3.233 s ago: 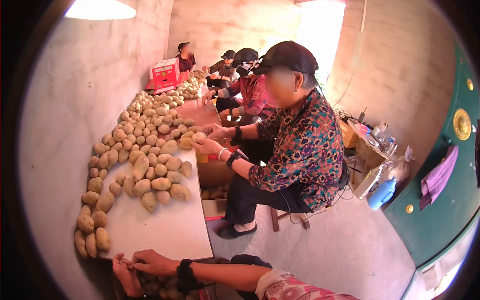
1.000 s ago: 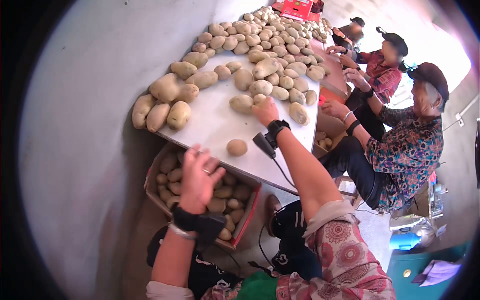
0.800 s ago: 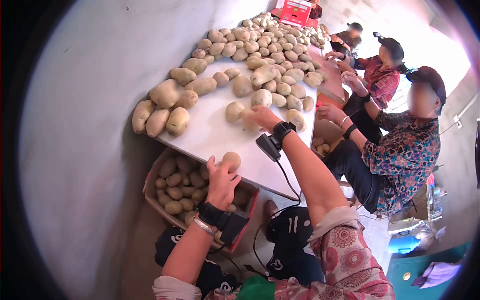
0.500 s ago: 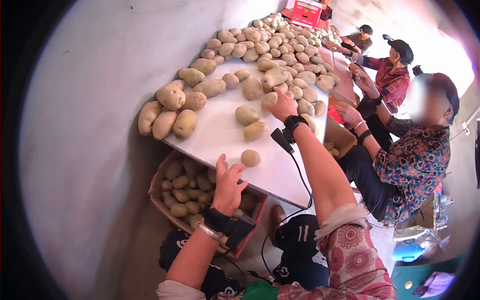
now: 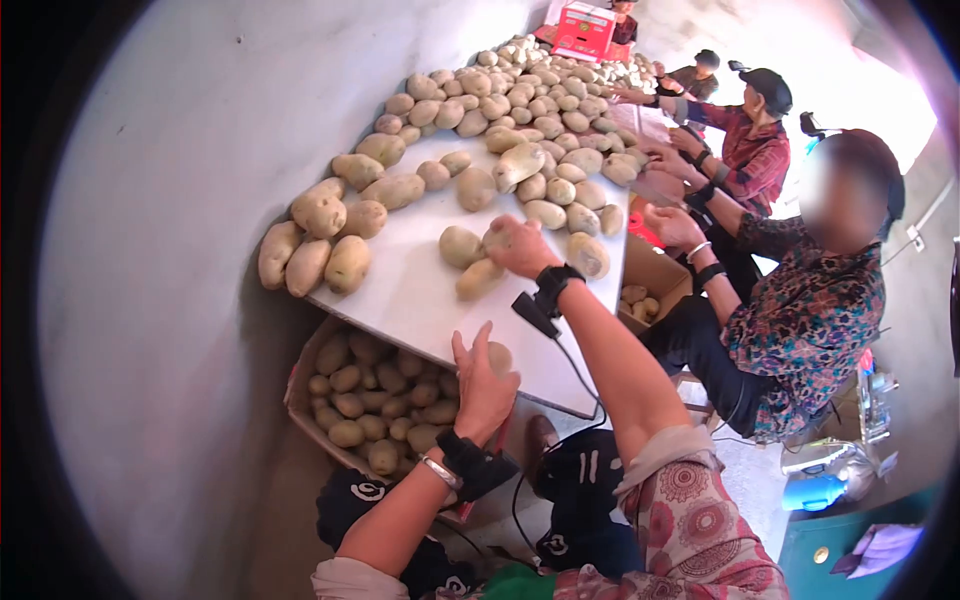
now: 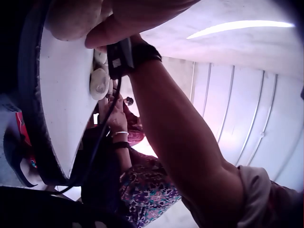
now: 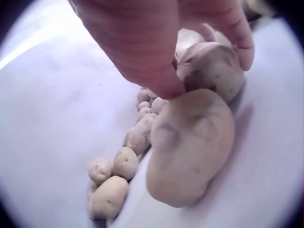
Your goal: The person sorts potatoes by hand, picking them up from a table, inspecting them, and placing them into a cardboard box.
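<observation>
In the head view the left hand [image 5: 487, 393] is at the table's near edge, with a small round potato [image 5: 499, 358] between its thumb and fingers; its contact is partly hidden. The left wrist view shows the thumb [image 6: 107, 34] against a potato [image 6: 76, 19]. Farther over the white tabletop [image 5: 410, 300], the right hand [image 5: 524, 250] grips a potato [image 5: 497, 238] beside two loose ones [image 5: 460, 246] [image 5: 480, 279]. Thumb and fingers stand round that potato [image 7: 211, 71] in the right wrist view, a larger knobbly potato [image 7: 190, 147] lying in front.
Potatoes [image 5: 520, 100] cover the far tabletop; several [image 5: 348, 264] lie along the left edge. An open box of potatoes [image 5: 350, 405] stands below the near edge. A person in a patterned shirt [image 5: 810, 310] and others sit on the right. A red box [image 5: 583, 32] is at the back.
The right hand has drawn a potato from the pile toward the two loose ones. The left hand has moved right and round the small potato, which has shifted nearer the table's edge.
</observation>
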`<state>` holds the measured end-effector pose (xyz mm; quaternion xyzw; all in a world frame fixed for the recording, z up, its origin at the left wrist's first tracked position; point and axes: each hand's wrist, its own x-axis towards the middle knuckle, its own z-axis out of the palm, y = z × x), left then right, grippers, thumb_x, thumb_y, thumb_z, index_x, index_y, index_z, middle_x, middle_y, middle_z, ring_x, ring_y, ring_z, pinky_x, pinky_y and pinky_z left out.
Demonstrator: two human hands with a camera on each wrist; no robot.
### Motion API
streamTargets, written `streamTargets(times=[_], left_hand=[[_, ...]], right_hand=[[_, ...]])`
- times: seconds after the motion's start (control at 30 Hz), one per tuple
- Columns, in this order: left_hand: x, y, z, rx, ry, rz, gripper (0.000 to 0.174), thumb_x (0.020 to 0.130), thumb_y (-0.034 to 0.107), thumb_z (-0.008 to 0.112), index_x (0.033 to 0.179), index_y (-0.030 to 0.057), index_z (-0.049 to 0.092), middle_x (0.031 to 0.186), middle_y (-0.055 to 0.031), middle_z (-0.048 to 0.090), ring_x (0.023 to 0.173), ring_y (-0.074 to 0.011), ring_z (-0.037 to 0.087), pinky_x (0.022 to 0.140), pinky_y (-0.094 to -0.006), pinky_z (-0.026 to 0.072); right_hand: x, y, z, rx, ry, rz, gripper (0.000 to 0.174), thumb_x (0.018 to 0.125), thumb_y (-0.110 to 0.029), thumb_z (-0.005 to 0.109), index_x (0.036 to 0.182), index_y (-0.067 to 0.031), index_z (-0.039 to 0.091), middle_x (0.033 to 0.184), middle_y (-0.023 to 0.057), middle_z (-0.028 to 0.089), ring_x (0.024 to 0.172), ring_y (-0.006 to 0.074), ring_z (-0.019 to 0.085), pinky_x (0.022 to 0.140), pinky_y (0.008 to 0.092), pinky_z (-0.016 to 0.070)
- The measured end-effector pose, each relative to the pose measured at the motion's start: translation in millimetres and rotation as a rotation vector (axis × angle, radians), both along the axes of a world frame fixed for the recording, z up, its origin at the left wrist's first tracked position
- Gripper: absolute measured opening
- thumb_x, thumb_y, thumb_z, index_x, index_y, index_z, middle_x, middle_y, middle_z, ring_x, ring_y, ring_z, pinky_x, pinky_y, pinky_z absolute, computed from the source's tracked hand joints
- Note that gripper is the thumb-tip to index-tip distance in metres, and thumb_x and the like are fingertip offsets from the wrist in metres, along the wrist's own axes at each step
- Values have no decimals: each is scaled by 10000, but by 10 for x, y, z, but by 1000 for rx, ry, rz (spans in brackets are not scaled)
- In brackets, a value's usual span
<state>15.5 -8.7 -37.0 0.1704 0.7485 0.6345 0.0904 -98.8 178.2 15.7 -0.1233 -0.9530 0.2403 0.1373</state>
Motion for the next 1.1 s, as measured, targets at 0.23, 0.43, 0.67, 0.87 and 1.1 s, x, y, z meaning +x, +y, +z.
streamTargets(times=[0.23,0.43,0.67,0.87,1.1], left_hand=[[-329,-10,-303,-77,381,-108,489,656,42,543,1139,-25,512,1107,-205,530,1065,-387,469,971,-443,338],[-532,-35,-137,-33,22,-231,559,672,7,628,1207,2,463,1122,-146,522,1041,-261,509,914,-337,406],[-427,-83,98,13,46,-297,477,718,19,651,1159,-14,472,1051,-144,581,996,-206,539,859,-317,425],[-467,-240,85,-62,-54,-419,394,756,30,617,1130,-4,496,989,-107,581,879,-180,555,785,-294,444],[-597,-645,285,199,-389,-349,427,844,141,572,1248,92,443,989,-30,521,738,-114,500,604,-241,442]], right_hand=[[163,-195,-802,70,180,-71,616,709,-229,647,1273,-93,439,1189,329,445,1037,495,472,913,527,396],[747,-509,-318,-239,-7,-17,555,706,-225,671,1232,-147,512,1228,297,412,1045,487,472,914,489,426],[639,-780,-313,-186,-6,-66,451,695,-162,655,1120,-141,508,1106,180,481,962,373,549,790,487,472],[555,-740,-365,-178,-75,5,397,662,-157,666,1030,-88,532,963,186,591,921,362,580,773,459,484],[786,-667,14,-415,189,113,319,713,-250,633,918,-7,606,825,240,618,834,382,612,731,424,484]])
